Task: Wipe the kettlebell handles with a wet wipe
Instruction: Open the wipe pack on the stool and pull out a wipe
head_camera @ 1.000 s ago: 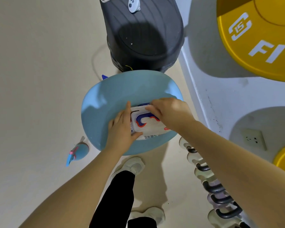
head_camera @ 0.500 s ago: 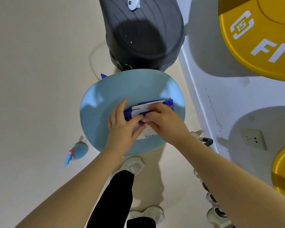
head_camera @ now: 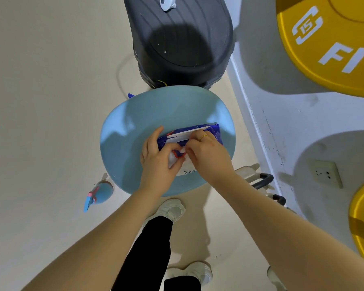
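From the head view, both hands meet over a round light-blue surface (head_camera: 122,143), smooth and matte, with bare room left of and beyond them. The left hand (head_camera: 159,162) lies curled on a blue wipe pack (head_camera: 215,131), thumb and fingers pressing its glossy wrapper near the opening. The right hand (head_camera: 206,154), a thin ring on one finger, pinches at the same spot, fingertips closed on something white; whether this is a wipe or the flap cannot be told. A white flap (head_camera: 187,133) stands up just beyond the knuckles. Right of the right wrist, by the wall, dark curved kettlebell handles (head_camera: 264,179) show, untouched. Beyond the hands stands a black ribbed bin (head_camera: 181,38). Left of the left forearm, a blue spray bottle (head_camera: 100,193) lies on the pale floor.
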Tool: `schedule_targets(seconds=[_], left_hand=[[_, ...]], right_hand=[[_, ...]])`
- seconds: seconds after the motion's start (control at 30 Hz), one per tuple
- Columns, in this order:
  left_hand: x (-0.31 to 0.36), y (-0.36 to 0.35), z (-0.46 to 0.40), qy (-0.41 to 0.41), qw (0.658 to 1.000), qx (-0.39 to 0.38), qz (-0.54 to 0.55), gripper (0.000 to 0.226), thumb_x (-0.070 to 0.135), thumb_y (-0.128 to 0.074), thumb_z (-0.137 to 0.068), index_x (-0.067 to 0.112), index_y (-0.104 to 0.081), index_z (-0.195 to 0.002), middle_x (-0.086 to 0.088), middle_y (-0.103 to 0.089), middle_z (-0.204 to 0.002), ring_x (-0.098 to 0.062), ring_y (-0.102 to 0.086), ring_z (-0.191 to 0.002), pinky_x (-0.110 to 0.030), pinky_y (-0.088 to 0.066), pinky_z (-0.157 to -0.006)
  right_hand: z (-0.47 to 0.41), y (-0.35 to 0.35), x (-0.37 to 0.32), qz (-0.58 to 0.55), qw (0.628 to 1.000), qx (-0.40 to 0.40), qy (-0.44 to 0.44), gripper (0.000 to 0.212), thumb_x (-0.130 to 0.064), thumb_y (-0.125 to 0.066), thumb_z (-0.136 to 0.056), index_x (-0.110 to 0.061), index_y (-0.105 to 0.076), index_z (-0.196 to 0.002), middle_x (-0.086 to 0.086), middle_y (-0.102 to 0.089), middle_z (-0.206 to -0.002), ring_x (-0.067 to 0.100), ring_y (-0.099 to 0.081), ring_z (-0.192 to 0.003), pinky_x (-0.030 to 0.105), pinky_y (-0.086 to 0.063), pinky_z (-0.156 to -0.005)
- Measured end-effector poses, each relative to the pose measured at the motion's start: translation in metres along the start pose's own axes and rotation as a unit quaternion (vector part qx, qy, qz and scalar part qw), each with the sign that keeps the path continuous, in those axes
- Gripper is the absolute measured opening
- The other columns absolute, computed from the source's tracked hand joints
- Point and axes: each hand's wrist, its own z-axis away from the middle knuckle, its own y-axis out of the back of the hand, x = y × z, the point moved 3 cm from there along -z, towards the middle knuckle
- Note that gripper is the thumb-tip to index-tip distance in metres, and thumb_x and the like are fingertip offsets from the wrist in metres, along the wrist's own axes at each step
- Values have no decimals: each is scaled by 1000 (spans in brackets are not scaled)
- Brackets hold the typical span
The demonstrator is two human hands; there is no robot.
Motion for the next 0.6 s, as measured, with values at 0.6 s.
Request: schedule_targets(seconds=[0.6], left_hand=[[11,-6,3,122,988,11,93,6,27,-71,-77,29,-73,-82,8,-30,-150,-19,-18,-138,-41,-12,-112]], right_hand=[[-13,24,18,-127,986,-111,18,16,-1,-61,-82,-4,-74,-90,9,-71,-84,19,-58,-79,10,-33,-69]])
